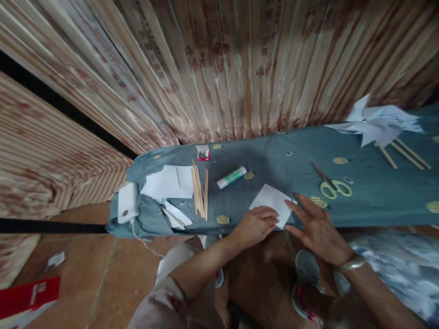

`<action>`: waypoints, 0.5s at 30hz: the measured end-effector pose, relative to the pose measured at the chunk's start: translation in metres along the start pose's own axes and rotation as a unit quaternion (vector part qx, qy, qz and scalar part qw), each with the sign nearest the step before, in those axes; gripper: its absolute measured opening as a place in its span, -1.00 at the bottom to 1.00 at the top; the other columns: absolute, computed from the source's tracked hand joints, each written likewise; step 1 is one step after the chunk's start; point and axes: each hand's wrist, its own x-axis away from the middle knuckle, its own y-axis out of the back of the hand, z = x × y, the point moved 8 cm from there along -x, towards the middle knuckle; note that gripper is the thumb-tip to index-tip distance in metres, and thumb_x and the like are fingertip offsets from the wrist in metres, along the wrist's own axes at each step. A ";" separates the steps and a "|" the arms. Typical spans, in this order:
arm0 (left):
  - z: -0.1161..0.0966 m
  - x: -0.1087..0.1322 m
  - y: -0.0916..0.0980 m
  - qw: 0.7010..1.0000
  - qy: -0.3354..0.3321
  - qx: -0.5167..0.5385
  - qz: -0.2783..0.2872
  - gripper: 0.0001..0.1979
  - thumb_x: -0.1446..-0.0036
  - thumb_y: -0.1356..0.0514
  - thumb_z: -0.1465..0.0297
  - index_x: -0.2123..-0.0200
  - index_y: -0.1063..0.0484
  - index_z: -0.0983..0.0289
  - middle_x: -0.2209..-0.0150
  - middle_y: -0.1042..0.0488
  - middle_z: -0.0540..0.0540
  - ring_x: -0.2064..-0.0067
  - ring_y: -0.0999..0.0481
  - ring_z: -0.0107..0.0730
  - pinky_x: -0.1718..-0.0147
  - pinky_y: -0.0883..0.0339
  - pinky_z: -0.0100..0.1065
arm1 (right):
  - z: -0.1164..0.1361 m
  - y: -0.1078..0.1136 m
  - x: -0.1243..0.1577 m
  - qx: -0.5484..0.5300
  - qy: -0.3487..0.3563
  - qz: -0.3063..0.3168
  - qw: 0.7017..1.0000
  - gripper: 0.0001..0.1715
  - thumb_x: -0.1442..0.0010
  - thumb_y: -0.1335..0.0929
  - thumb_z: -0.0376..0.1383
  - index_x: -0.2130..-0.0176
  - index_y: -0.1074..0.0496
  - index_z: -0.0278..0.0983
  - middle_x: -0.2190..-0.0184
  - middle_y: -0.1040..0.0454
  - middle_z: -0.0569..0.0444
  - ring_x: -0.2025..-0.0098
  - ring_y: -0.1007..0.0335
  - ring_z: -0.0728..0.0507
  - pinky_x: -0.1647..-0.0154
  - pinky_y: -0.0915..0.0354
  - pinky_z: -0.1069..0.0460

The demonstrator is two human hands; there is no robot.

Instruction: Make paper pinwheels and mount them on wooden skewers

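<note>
A white square of paper [270, 201] lies on the blue-grey cloth-covered table [377, 196] near its front edge. My left hand [255, 226] rests on the paper's lower left part, fingers curled and pressing down on it. My right hand [317, 228] lies at the paper's right corner with fingers stretched out and spread flat. A metal bangle [353, 263] sits on my right wrist.
Green-handled scissors [331, 185] lie to the right of the paper, a glue stick [231, 177] above it. Wooden sticks [200, 192], white sheets [169, 183] and a white charger [127, 202] sit at the left. Paper pinwheels [375, 123] lie far right. A small pin box [203, 153] stands at the back.
</note>
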 end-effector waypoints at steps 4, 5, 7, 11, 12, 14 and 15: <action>0.002 0.002 -0.001 0.999 0.000 -0.034 0.005 -0.82 -0.25 -0.09 0.43 0.24 -0.51 0.28 0.04 -0.54 0.16 -0.06 -0.47 -0.29 -0.05 -0.38 -0.26 | 0.014 0.001 -0.003 0.000 0.051 -0.019 0.999 -0.50 -0.24 -0.21 -0.14 -0.14 -0.28 -0.23 -0.26 -0.16 -0.24 -0.29 -0.08 -0.40 -0.15 -0.17 -0.32; 0.002 0.002 0.000 0.999 0.002 -0.036 0.004 -0.81 -0.26 -0.08 0.43 0.25 -0.51 0.29 0.06 -0.55 0.15 -0.04 -0.49 -0.30 -0.04 -0.38 -0.27 | 0.016 0.000 -0.003 -0.004 0.061 -0.019 0.998 -0.51 -0.24 -0.21 -0.15 -0.12 -0.29 -0.23 -0.25 -0.18 -0.24 -0.29 -0.09 -0.39 -0.15 -0.18 -0.32; 0.001 0.003 0.004 0.999 0.008 -0.035 0.000 -0.79 -0.27 -0.07 0.41 0.23 -0.50 0.30 0.09 -0.57 0.15 -0.01 -0.52 -0.31 -0.03 -0.39 -0.30 | 0.019 -0.002 -0.003 -0.015 0.072 -0.013 0.997 -0.51 -0.24 -0.21 -0.16 -0.12 -0.30 -0.25 -0.23 -0.20 -0.24 -0.28 -0.11 -0.37 -0.15 -0.20 -0.32; 0.002 0.011 0.040 0.998 0.032 -0.011 -0.059 -0.76 -0.30 -0.03 0.39 0.14 -0.49 0.29 0.13 -0.59 0.14 0.07 -0.56 -0.35 0.04 -0.42 -0.35 | 0.018 -0.002 -0.007 -0.033 0.069 -0.016 0.997 -0.49 -0.24 -0.22 -0.14 -0.13 -0.29 -0.29 -0.21 -0.24 -0.23 -0.24 -0.19 -0.36 -0.14 -0.27 -0.27; 0.006 0.017 0.058 0.994 0.047 0.005 -0.097 -0.75 -0.30 -0.03 0.38 0.14 -0.50 0.29 0.15 -0.60 0.14 0.09 -0.57 -0.36 0.06 -0.43 -0.36 | 0.018 -0.001 -0.008 -0.036 0.067 -0.020 0.997 -0.48 -0.25 -0.21 -0.12 -0.12 -0.30 -0.29 -0.20 -0.25 -0.23 -0.23 -0.21 -0.35 -0.14 -0.28 -0.26; 0.021 0.035 0.104 0.978 0.084 0.046 -0.183 -0.75 -0.29 -0.05 0.35 0.19 -0.52 0.28 0.20 -0.61 0.13 0.15 -0.59 -0.39 0.12 -0.44 -0.40 | 0.017 0.002 -0.011 -0.043 0.061 -0.028 0.997 -0.47 -0.26 -0.20 -0.08 -0.12 -0.30 -0.29 -0.20 -0.26 -0.22 -0.21 -0.24 -0.34 -0.15 -0.29 -0.25; 0.033 0.049 0.131 0.964 0.113 0.055 -0.233 -0.76 -0.27 -0.08 0.32 0.23 -0.54 0.27 0.22 -0.62 0.12 0.18 -0.60 -0.38 0.14 -0.45 -0.40 | 0.017 0.003 -0.012 -0.045 0.057 -0.032 0.997 -0.47 -0.27 -0.19 -0.07 -0.11 -0.30 -0.29 -0.20 -0.26 -0.22 -0.21 -0.25 -0.34 -0.15 -0.29 -0.25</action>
